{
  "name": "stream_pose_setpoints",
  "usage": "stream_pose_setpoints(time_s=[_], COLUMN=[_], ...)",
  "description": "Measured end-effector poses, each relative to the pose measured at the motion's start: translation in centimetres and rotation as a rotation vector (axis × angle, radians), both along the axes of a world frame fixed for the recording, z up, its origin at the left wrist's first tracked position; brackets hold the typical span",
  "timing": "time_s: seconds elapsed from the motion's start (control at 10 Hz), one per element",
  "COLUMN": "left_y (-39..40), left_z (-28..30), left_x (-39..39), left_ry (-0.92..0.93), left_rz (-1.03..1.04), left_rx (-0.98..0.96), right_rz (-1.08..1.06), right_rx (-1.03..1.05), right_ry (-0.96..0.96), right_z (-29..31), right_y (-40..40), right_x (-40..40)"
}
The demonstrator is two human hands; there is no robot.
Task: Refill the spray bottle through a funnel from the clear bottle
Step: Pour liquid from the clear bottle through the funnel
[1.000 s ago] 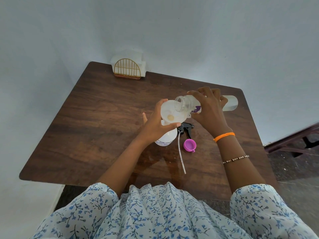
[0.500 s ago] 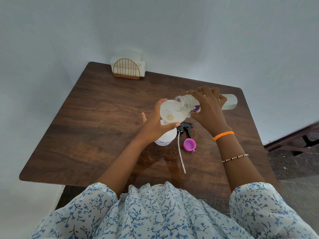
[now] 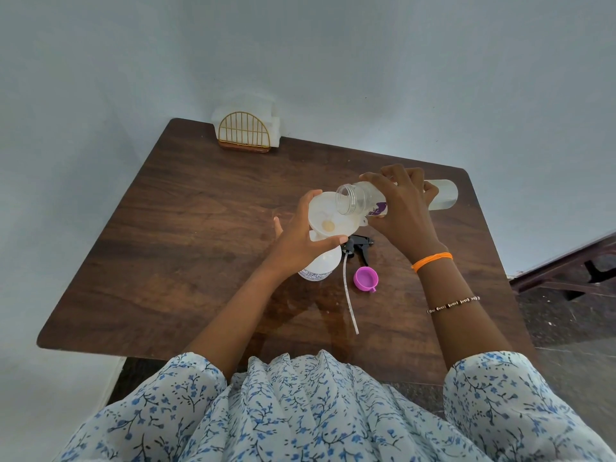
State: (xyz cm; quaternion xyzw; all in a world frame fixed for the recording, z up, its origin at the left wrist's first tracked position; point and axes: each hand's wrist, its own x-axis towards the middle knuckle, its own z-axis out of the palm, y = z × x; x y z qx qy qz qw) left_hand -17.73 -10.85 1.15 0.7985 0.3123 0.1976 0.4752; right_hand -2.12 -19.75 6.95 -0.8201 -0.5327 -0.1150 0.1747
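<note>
A white funnel [image 3: 328,215] sits in the neck of the white spray bottle [image 3: 321,266], which stands upright on the wooden table [image 3: 186,228]. My left hand [image 3: 300,243] grips the funnel's rim and the bottle's neck. My right hand [image 3: 403,211] holds the clear bottle [image 3: 358,198] tipped almost level, its open mouth over the funnel's right edge. Its base [image 3: 443,195] points right and holds a little liquid. A small pool shows at the funnel's bottom.
The black spray trigger [image 3: 360,245] with its long white tube [image 3: 350,295] lies right of the spray bottle. A purple cap [image 3: 366,278] lies beside it. A gold wire napkin holder [image 3: 245,133] stands at the table's far edge. Dark furniture [image 3: 573,265] is at right.
The clear bottle has shifted slightly left over the funnel. Both hands stay almost still.
</note>
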Motion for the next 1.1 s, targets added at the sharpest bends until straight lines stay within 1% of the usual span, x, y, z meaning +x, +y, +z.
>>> stream_pose_setpoints(time_s=[1.1], left_y=[-0.09], left_z=[0.11], left_x=[-0.18], left_ry=[-0.008], left_rz=[0.001], left_rx=[-0.009], right_rz=[0.007], right_rx=[0.012], right_ry=[0.012], right_z=[-0.01], right_y=[-0.08], right_x=[0.45])
